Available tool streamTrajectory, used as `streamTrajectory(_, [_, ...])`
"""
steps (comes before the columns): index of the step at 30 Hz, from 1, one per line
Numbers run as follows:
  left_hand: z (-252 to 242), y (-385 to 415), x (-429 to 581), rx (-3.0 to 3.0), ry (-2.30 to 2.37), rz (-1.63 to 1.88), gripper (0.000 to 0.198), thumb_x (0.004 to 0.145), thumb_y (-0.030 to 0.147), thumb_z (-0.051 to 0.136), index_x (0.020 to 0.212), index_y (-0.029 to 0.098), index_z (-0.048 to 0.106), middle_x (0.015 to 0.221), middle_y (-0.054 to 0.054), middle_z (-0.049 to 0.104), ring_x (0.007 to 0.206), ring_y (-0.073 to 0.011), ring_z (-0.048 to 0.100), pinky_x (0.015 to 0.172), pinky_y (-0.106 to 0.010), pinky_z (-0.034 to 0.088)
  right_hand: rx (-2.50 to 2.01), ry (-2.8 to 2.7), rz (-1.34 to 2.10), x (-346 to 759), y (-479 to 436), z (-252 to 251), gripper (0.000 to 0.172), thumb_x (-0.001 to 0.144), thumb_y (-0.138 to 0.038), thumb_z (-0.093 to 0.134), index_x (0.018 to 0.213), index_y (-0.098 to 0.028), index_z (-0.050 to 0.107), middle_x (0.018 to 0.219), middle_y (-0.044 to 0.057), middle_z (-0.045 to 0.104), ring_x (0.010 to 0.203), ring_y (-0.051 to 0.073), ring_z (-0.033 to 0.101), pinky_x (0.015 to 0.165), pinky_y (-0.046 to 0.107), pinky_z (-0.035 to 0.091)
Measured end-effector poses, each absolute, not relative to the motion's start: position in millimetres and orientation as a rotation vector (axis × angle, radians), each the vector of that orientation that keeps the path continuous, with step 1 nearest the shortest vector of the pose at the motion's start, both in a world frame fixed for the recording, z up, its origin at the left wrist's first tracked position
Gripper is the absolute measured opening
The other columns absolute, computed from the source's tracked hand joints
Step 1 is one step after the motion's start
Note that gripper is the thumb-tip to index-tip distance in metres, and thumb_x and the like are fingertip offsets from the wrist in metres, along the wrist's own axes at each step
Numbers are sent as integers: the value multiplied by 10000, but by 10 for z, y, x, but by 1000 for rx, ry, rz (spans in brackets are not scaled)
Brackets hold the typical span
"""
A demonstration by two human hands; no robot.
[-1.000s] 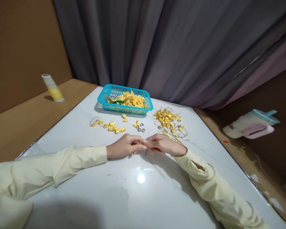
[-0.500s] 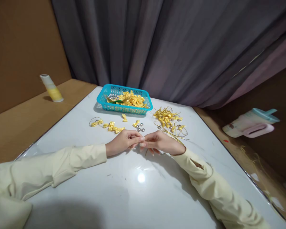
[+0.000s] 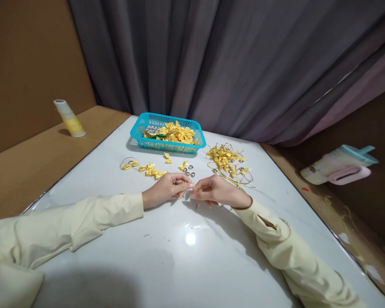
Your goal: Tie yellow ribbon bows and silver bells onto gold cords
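Observation:
My left hand (image 3: 167, 189) and my right hand (image 3: 215, 190) rest on the white table (image 3: 186, 252) with their fingertips meeting in a pinch. Both are closed on something tiny that I cannot make out. Just beyond the fingers lie small silver bells (image 3: 189, 172) and loose yellow ribbon bows (image 3: 152, 170). A pile of yellow bows with gold cord loops (image 3: 227, 160) sits beyond my right hand. Both arms wear cream sleeves.
A turquoise basket (image 3: 167, 145) holding yellow bows and silver bells stands at the table's far side. A spool of yellow thread (image 3: 69, 118) stands on the brown surface at left. A pink and blue container (image 3: 338, 167) lies at right. Grey curtain hangs behind.
The fingertips of both hands have shifted slightly while staying pinched together. The arms have hardly moved.

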State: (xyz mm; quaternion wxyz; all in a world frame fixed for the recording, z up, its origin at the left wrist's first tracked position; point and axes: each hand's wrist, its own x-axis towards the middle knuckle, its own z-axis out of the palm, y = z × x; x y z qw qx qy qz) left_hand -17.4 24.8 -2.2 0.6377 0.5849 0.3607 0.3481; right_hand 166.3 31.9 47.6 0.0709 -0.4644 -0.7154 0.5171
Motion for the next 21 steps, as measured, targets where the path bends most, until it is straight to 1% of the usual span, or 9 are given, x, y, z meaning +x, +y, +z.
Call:
streamTrajectory(2, [-19, 241, -178, 1363, 827, 792, 238, 765, 367, 617, 784, 130, 592, 447, 77, 429, 392, -40, 323, 389, -164, 228, -1369, -2160, 1571, 1645, 306, 501, 407, 721, -451, 633, 930, -104, 671, 704, 45, 667, 413, 51, 485, 339, 147, 361])
streamTrajectory(4, [-18, 231, -181, 1418, 839, 794, 236, 774, 372, 605, 776, 136, 592, 460, 73, 439, 407, -47, 355, 405, -167, 259, -1335, -2157, 1595, 1619, 286, 530, 410, 756, -458, 590, 943, -103, 672, 736, 58, 677, 422, 54, 503, 349, 148, 377])
streamTrajectory(5, [-20, 226, -181, 1449, 848, 801, 233, 781, 371, 595, 771, 139, 590, 471, 70, 447, 418, -51, 374, 417, -169, 280, -1333, -2152, 1597, 1608, 276, 540, 396, 768, -458, 575, 903, -99, 676, 722, 58, 679, 415, 52, 503, 351, 148, 377])
streamTrajectory(7, [-23, 218, -180, 1492, 868, 815, 225, 797, 363, 573, 762, 140, 584, 490, 66, 457, 434, -58, 400, 437, -175, 315, -1363, -2139, 1566, 1594, 261, 546, 368, 778, -446, 563, 747, -94, 661, 640, 49, 666, 377, 44, 481, 343, 145, 358])
streamTrajectory(9, [-25, 214, -175, 1500, 885, 818, 215, 805, 349, 558, 757, 140, 576, 498, 66, 456, 436, -60, 407, 441, -178, 329, -1391, -2111, 1532, 1591, 253, 531, 366, 779, -429, 564, 614, -104, 604, 560, 35, 642, 347, 41, 462, 335, 146, 339])
streamTrajectory(10, [-25, 213, -172, 1499, 891, 818, 211, 807, 343, 552, 754, 140, 572, 499, 66, 454, 434, -61, 407, 438, -179, 331, -1398, -2092, 1530, 1592, 252, 519, 365, 779, -421, 563, 586, -111, 581, 538, 30, 634, 338, 42, 459, 332, 148, 333])
streamTrajectory(14, [-14, 210, -164, 1555, 928, 843, 186, 819, 316, 523, 764, 145, 568, 516, 62, 461, 442, -71, 426, 445, -185, 349, -1409, -1994, 1577, 1579, 251, 470, 320, 768, -400, 574, 613, -120, 570, 516, 17, 633, 314, 50, 458, 322, 157, 316])
streamTrajectory(18, [-10, 216, -175, 1706, 981, 885, 188, 837, 305, 501, 783, 150, 591, 529, 57, 465, 467, -79, 439, 477, -189, 357, -1395, -1874, 1681, 1556, 261, 462, 329, 744, -416, 606, 601, -125, 549, 456, 4, 606, 282, 51, 430, 294, 162, 266])
streamTrajectory(21, [-21, 220, -186, 1749, 981, 873, 194, 849, 313, 488, 801, 159, 594, 534, 58, 463, 471, -81, 437, 487, -190, 357, -1421, -1894, 1706, 1589, 285, 477, 336, 730, -420, 630, 595, -126, 539, 465, 4, 605, 285, 43, 420, 283, 157, 256])
